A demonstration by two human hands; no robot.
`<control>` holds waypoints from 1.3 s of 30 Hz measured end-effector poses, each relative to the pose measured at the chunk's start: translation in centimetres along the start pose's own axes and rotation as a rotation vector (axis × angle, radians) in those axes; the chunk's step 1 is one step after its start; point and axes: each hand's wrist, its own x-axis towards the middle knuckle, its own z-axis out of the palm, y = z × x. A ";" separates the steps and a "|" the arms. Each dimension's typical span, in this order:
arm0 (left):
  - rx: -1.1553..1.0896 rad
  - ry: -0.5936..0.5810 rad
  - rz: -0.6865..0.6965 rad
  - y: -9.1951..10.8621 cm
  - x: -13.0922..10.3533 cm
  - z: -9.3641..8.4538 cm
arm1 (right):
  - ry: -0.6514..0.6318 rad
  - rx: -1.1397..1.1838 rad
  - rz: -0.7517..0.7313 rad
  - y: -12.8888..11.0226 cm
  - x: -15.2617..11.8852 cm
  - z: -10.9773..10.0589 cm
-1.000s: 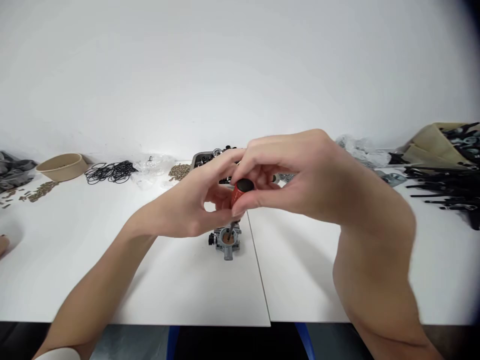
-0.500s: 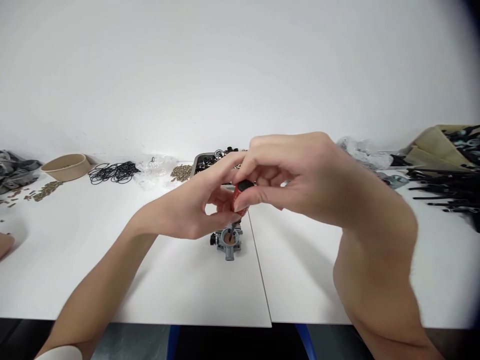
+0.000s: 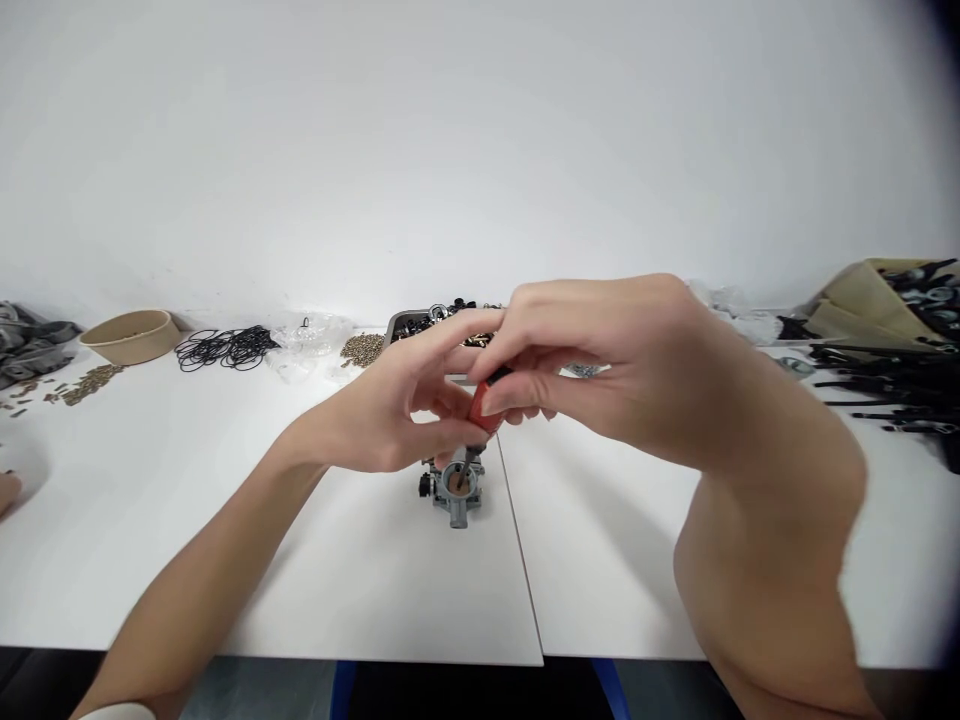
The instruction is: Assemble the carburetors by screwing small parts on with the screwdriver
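Observation:
A grey metal carburetor (image 3: pixel 458 514) rests on the white table in front of me, its round bore facing up. Above it, both hands grip a screwdriver (image 3: pixel 487 409) with a red handle and black end cap. The thin shaft slants down into the carburetor's bore; its tip is hard to make out there. My right hand (image 3: pixel 592 365) pinches the top of the handle between thumb and fingers. Lower on the same handle, my left hand (image 3: pixel 401 405) closes its thumb and fingertips around it. The hands partly cover the carburetor's far side.
Behind the hands stands a grey tray (image 3: pixel 393 326) of small parts, beside a pile of brass pieces (image 3: pixel 362 349). Further left are black rings (image 3: pixel 229 347) and a tan bowl (image 3: pixel 129 338). Black parts (image 3: pixel 892 385) lie at right. Another person's hand (image 3: pixel 9 490) shows at the left edge.
My right hand has shifted slightly right and turned on the handle, covering more of its black cap. The left hand and the carburetor stay nearly in place.

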 end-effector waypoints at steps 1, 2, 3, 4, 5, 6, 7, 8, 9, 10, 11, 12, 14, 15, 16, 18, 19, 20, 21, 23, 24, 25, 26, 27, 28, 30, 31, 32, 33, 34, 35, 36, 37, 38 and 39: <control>0.005 0.014 0.015 -0.2 0.1 0.0 | 0.019 -0.013 0.014 0.0 0.1 0.4; 0.007 0.038 0.035 -0.3 0.2 0.0 | 0.024 -0.019 0.028 0.0 0.3 0.8; 0.005 0.067 0.050 -0.4 0.3 0.1 | 0.023 -0.023 0.041 0.0 0.4 1.3; 0.002 0.097 0.054 -0.5 0.4 0.2 | 0.023 -0.028 0.049 0.0 0.5 1.7; 0.004 0.121 0.053 -0.5 0.4 0.4 | 0.029 -0.036 0.054 -0.1 0.6 2.0; 0.014 0.138 0.049 -0.5 0.5 0.5 | 0.039 -0.048 0.056 -0.1 0.7 2.2; 0.034 0.151 0.046 -0.4 0.5 0.7 | 0.048 -0.063 0.058 -0.2 0.8 2.4; 0.061 0.159 0.044 -0.3 0.5 0.9 | 0.056 -0.084 0.065 -0.3 0.8 2.6; 0.088 0.167 0.051 -0.2 0.5 1.0 | 0.063 -0.107 0.076 -0.5 0.9 2.7; 0.109 0.180 0.067 -0.2 0.6 1.1 | 0.070 -0.130 0.088 -0.6 0.9 2.8; 0.124 0.194 0.081 -0.2 0.6 1.1 | 0.079 -0.150 0.103 -0.8 1.0 2.9; 0.131 0.213 0.089 -0.2 0.6 1.1 | 0.091 -0.163 0.116 -0.9 1.0 2.9; 0.127 0.235 0.100 -0.3 0.6 0.9 | 0.112 -0.156 0.128 -1.1 1.0 2.7; 0.119 0.233 0.105 -0.4 0.5 0.7 | 0.109 -0.129 0.118 -1.1 0.9 2.5; 0.106 0.216 0.107 -0.4 0.4 0.4 | 0.087 -0.088 0.100 -1.0 0.8 2.2; 0.072 0.146 0.098 -0.4 0.2 -0.1 | -0.008 0.007 0.050 -0.7 0.4 1.4; 0.057 0.109 0.083 -0.3 0.1 -0.3 | -0.055 0.045 0.031 -0.5 0.2 1.0; 0.044 0.077 0.064 -0.2 0.0 -0.4 | -0.085 0.069 0.021 -0.3 0.0 0.7; 0.034 0.049 0.043 0.0 -0.1 -0.6 | -0.092 0.075 0.024 -0.2 -0.2 0.5; 0.032 0.006 0.019 0.1 -0.1 -0.6 | -0.057 0.053 0.041 -0.2 -0.3 0.5; 0.041 -0.006 0.018 0.1 -0.1 -0.5 | -0.035 0.035 0.044 -0.3 -0.4 0.6; 0.054 -0.009 0.025 0.1 0.0 -0.4 | -0.023 0.016 0.043 -0.4 -0.3 0.8; 0.069 0.000 0.037 0.0 0.0 -0.2 | -0.024 -0.001 0.038 -0.6 -0.3 1.1; 0.080 0.021 0.050 -0.1 0.1 0.0 | -0.028 -0.016 0.033 -0.7 -0.2 1.3; 0.085 0.049 0.062 -0.2 0.2 0.2 | -0.032 -0.028 0.033 -0.9 -0.1 1.4; 0.076 0.080 0.066 -0.3 0.3 0.5 | -0.045 -0.051 0.044 -1.0 0.1 1.5; 0.071 0.081 0.059 -0.3 0.3 0.6 | -0.043 -0.063 0.046 -1.1 0.1 1.5; 0.069 0.081 0.047 -0.3 0.3 0.6 | -0.037 -0.074 0.041 -1.1 0.1 1.4; 0.071 0.077 0.038 -0.2 0.2 0.5 | -0.029 -0.084 0.028 -1.1 0.0 1.2; 0.075 0.072 0.032 -0.1 0.2 0.4 | -0.024 -0.092 0.009 -1.1 0.0 1.0; 0.080 0.068 0.028 0.0 0.2 0.3 | -0.021 -0.099 -0.014 -1.1 -0.1 0.9; 0.084 0.063 0.021 0.2 0.1 0.1 | -0.015 -0.106 -0.033 -1.1 -0.2 0.7; 0.086 0.054 0.011 0.4 0.0 0.0 | -0.005 -0.116 -0.044 -1.1 -0.2 0.6; 0.083 0.039 -0.002 0.5 0.0 -0.2 | 0.009 -0.131 -0.044 -1.1 -0.3 0.6; 0.075 0.026 -0.015 0.6 -0.1 -0.2 | 0.026 -0.153 -0.038 -1.1 -0.3 0.6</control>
